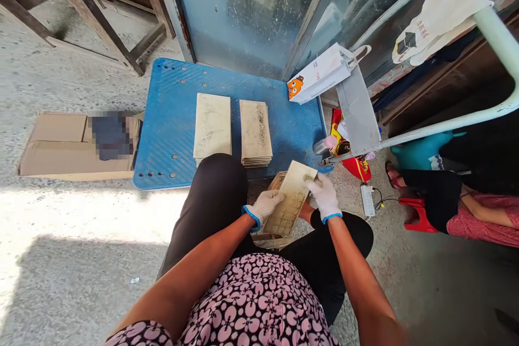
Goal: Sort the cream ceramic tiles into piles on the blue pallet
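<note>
Both my hands wear white gloves with blue cuffs and hold one beige rectangular tile point(291, 199) tilted between my knees. My left hand point(264, 206) grips its lower left edge. My right hand point(325, 194) grips its upper right edge. More tiles point(277, 179) stand on edge just behind the held one. Two stacks of the same tiles lie on the blue cart deck point(170, 119): a left stack point(212, 126) and a right stack point(255, 133).
A flattened cardboard box point(60, 146) lies left of the cart. The cart's white handle point(492, 27) carries a white bag point(438, 16). A white paper bag point(318, 75) leans at the cart's far right. Another person point(466, 200) sits at right on a red stool. A power strip point(368, 200) lies on the concrete.
</note>
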Demonstrator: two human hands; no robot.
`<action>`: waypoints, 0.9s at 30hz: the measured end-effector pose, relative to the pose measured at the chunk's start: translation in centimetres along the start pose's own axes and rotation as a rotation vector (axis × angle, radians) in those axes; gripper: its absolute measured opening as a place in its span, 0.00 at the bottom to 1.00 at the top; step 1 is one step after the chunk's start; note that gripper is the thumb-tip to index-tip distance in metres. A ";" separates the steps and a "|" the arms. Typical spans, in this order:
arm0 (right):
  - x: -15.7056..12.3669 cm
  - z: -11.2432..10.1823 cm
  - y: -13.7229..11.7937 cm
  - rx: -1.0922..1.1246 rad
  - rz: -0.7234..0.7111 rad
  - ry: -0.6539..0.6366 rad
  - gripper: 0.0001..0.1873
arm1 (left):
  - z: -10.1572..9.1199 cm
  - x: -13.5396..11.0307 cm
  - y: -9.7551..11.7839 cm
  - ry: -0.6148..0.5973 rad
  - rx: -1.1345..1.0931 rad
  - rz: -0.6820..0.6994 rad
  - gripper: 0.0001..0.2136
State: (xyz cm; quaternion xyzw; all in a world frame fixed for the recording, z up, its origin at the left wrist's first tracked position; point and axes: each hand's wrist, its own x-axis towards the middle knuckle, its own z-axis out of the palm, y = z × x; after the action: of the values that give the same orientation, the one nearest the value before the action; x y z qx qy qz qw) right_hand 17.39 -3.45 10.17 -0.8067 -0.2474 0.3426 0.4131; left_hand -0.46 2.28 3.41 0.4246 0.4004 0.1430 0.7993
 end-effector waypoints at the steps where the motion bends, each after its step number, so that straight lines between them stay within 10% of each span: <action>1: -0.6 0.6 0.3 0.004 0.002 -0.021 0.30 | 0.1 0.0 0.1 0.001 -0.056 -0.015 0.19; 8: -2.7 4.2 -1.4 -0.577 0.253 0.099 0.57 | 2.1 1.2 2.8 0.059 -0.272 -0.016 0.20; 13: 0.0 4.5 -3.0 -0.610 0.266 0.095 0.58 | 3.2 4.2 6.2 0.009 -0.328 -0.075 0.15; 27: 9.4 5.2 -3.2 -0.527 0.254 -0.083 0.66 | 0.6 9.9 10.0 -0.052 0.440 0.019 0.15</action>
State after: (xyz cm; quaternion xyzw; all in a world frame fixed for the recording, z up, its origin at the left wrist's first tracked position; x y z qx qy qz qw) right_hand 19.14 7.27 7.30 -0.8960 -0.2417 0.3482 0.1328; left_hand 7.44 13.62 6.38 0.5961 0.3972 0.0486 0.6961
